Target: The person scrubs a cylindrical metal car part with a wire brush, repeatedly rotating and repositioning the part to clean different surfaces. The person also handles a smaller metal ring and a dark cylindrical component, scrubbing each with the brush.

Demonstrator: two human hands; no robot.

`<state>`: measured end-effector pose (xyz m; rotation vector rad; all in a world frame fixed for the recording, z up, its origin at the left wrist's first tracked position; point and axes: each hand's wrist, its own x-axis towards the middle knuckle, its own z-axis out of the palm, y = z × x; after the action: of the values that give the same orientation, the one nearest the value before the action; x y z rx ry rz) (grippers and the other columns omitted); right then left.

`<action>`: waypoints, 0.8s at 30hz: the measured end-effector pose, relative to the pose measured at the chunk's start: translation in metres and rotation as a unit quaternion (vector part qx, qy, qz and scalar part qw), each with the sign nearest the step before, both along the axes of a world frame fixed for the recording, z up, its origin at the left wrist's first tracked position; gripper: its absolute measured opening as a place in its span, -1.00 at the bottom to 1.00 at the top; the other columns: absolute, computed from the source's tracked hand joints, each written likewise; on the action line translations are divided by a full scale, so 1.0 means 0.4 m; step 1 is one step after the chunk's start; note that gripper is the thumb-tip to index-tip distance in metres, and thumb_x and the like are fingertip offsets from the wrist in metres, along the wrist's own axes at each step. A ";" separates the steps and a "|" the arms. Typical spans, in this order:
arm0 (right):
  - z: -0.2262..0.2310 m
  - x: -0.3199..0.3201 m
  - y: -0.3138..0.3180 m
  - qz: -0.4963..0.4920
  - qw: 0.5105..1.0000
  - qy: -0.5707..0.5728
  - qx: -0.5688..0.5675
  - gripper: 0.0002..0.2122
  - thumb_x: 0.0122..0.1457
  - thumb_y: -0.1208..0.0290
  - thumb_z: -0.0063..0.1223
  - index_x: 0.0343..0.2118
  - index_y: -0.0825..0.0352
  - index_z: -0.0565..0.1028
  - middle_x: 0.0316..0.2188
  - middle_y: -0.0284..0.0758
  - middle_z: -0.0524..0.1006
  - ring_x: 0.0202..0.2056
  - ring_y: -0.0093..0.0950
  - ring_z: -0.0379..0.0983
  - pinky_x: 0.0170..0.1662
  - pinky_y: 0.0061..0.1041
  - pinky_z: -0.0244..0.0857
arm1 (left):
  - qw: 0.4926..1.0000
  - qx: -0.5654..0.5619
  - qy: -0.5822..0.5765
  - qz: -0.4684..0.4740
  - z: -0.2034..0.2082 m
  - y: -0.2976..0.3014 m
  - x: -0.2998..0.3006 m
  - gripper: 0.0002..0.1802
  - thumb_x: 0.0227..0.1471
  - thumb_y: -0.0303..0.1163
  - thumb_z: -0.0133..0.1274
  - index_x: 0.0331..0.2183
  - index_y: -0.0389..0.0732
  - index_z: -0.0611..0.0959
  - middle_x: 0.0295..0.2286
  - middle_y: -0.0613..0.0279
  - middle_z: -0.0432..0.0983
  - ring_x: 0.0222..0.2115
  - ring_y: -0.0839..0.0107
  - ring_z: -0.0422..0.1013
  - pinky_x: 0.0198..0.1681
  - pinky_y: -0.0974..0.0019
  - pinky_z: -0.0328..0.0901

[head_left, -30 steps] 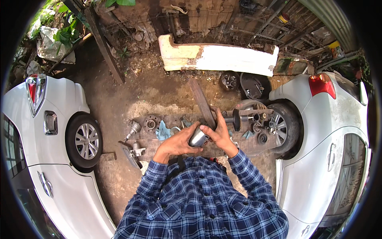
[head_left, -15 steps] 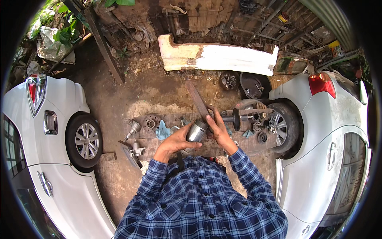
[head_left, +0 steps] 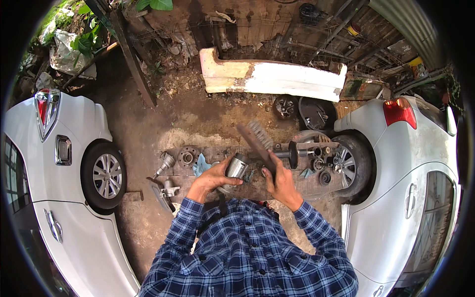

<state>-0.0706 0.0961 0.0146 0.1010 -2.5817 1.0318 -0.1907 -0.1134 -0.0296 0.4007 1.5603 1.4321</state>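
My left hand [head_left: 215, 176] is wrapped round a silver metal cylinder [head_left: 238, 167] with a dark upper end, held tilted above the board. To its right, my right hand [head_left: 283, 184] grips the handle of a wire brush [head_left: 256, 142]. The brush slants away to the far left, its bristles facing right and apart from the cylinder. Below lies a wooden board [head_left: 297, 187] bearing a round wheel hub [head_left: 187, 156], a blue cloth [head_left: 202, 165] and a dark shock absorber [head_left: 293, 155]. My hands cover part of the board's middle.
White cars stand on both sides, the left one's wheel [head_left: 107, 174] and the right one's wheel [head_left: 348, 162] facing inward. Beyond the board are a white bumper [head_left: 274, 77], a black tub [head_left: 316, 113] and a wooden post [head_left: 132, 58].
My right hand has drawn back to the right and toward me, away from the cylinder. The brush has turned, so its bristles show. My left hand has shifted slightly left with the cylinder.
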 end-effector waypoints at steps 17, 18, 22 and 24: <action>0.053 0.018 0.020 -0.084 0.968 0.206 -0.113 -0.57 0.17 0.59 0.01 0.10 0.50 0.22 -0.19 0.08 0.49 -0.32 -0.01 0.52 -0.35 -0.25 0.42 | 0.999 -0.037 -0.020 0.004 -0.020 -0.008 -0.003 0.38 -0.44 -0.14 0.49 0.28 -0.37 0.02 0.20 -0.22 0.12 0.24 0.09 0.10 0.27 0.26 0.01; 0.047 0.019 0.014 -0.073 0.960 0.231 -0.139 -0.55 0.18 0.59 0.00 0.12 0.50 0.20 -0.19 0.10 0.48 -0.33 0.00 0.52 -0.35 -0.23 0.42 | 0.999 -0.041 -0.009 0.007 -0.024 -0.009 -0.003 0.37 -0.43 -0.13 0.49 0.28 -0.38 0.02 0.20 -0.22 0.12 0.24 0.10 0.10 0.27 0.26 0.02; -0.005 0.012 -0.019 0.066 0.982 -0.141 0.103 -0.48 0.17 0.58 -0.01 0.19 0.49 0.13 -0.17 0.18 0.46 -0.36 0.05 0.51 -0.33 -0.17 0.42 | 0.996 -0.053 0.064 -0.034 -0.034 -0.004 -0.002 0.38 -0.43 -0.05 0.48 0.27 -0.39 0.04 0.20 -0.21 0.13 0.23 0.12 0.10 0.26 0.23 0.02; -0.017 0.014 -0.018 0.045 0.992 -0.114 0.031 -0.45 0.16 0.59 0.01 0.21 0.49 0.11 -0.09 0.13 0.46 -0.30 0.08 0.50 -0.30 -0.15 0.42 | 0.998 -0.037 -0.003 -0.051 -0.039 0.000 0.012 0.36 -0.45 -0.11 0.50 0.26 -0.38 0.07 0.19 -0.17 0.16 0.23 0.14 0.11 0.26 0.27 0.00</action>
<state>-0.0651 0.0889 0.0077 0.1229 -2.8396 1.0508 -0.1860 -0.1135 -0.0454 0.4248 1.5612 1.2920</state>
